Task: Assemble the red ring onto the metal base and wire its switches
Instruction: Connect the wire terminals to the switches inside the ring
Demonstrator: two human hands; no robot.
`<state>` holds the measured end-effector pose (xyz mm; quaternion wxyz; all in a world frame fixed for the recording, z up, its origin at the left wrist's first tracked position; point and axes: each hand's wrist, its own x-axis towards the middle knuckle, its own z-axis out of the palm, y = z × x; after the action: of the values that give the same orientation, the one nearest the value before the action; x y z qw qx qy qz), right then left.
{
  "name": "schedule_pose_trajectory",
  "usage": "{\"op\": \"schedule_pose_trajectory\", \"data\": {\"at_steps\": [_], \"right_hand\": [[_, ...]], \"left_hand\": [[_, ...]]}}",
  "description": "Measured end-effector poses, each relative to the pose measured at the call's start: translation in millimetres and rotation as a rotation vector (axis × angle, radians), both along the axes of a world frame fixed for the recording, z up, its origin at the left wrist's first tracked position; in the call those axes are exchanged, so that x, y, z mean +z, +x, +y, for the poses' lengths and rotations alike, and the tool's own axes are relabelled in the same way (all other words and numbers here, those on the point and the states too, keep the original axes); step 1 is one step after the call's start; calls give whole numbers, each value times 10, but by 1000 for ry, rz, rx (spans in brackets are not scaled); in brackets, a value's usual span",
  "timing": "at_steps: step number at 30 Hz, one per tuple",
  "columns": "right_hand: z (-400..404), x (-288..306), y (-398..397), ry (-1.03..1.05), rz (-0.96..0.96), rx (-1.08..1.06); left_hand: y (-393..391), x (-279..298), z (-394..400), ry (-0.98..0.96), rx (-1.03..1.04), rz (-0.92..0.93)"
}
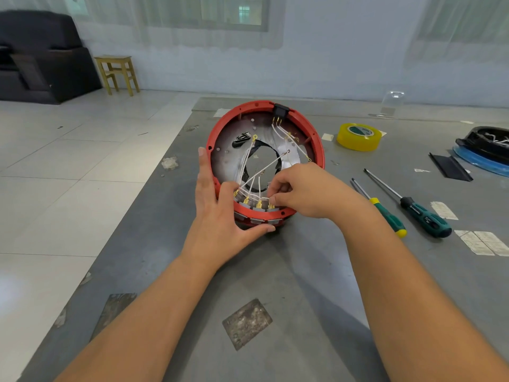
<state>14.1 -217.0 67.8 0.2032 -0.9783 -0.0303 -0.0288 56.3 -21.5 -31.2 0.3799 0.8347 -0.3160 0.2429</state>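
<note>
The red ring stands tilted on the grey table, fitted round the metal base with a hole in its middle. Several white wires with gold terminals cross the inside and run down to grey switches on the near rim. My left hand holds the ring's near left rim, thumb under the switches, fingers straight along the side. My right hand pinches a wire terminal at the rightmost switch. A black socket sits at the ring's far edge.
Two green-handled screwdrivers lie to the right of my right arm. A yellow tape roll sits behind them. A black part on blue plastic is at the far right edge. The table's left edge drops to the tiled floor.
</note>
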Motion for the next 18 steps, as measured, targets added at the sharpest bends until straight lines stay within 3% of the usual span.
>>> {"op": "schedule_pose_trajectory", "data": {"at_steps": [18], "right_hand": [[62, 1, -10, 1, 18, -11]], "left_hand": [[-33, 27, -24, 11, 21, -43]]}}
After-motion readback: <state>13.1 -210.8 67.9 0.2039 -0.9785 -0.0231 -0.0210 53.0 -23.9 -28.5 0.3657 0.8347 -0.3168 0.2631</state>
